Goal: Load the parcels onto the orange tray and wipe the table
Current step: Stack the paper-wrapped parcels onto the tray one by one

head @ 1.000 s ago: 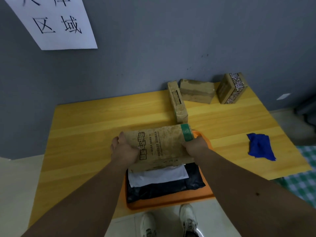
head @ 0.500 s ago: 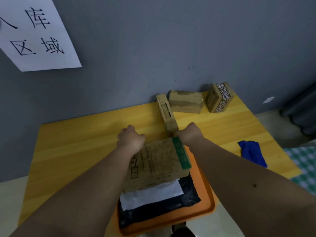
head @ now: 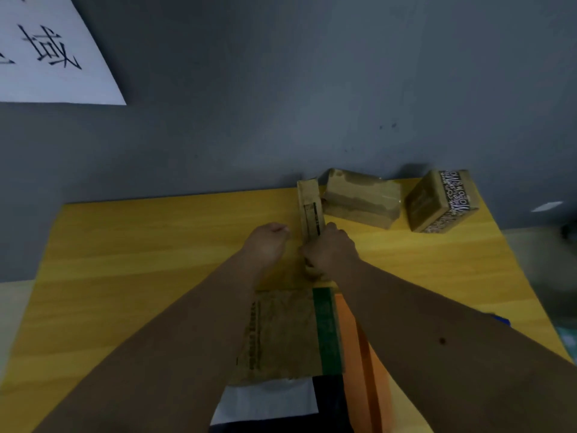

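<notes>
Brown paper covers the long thin parcel (head: 309, 214) that lies on the yellow table (head: 156, 245), a little way in front of the grey wall. The right hand (head: 331, 250) has its fingers curled round the near end of this parcel, so it looks like the picking-up step is going on. The left hand (head: 267, 242) is just beside the parcel with its fingers curled in, and I cannot tell if it touches anything.

I think the next move is to lift the thin parcel and bring it back to the orange tray (head: 365, 370), then lay it on top of the pile there. The pile already has a flat brown parcel (head: 287, 332) with a green stripe, on top of a black bag with a white label (head: 268, 401).

Two more parcels wait at the back by the wall: a taped box (head: 362, 198) right next to the thin parcel, and a box with printed tape (head: 440, 200) a bit further right. The thin parcel looks stiff and narrow, easy to hold in one hand
</notes>
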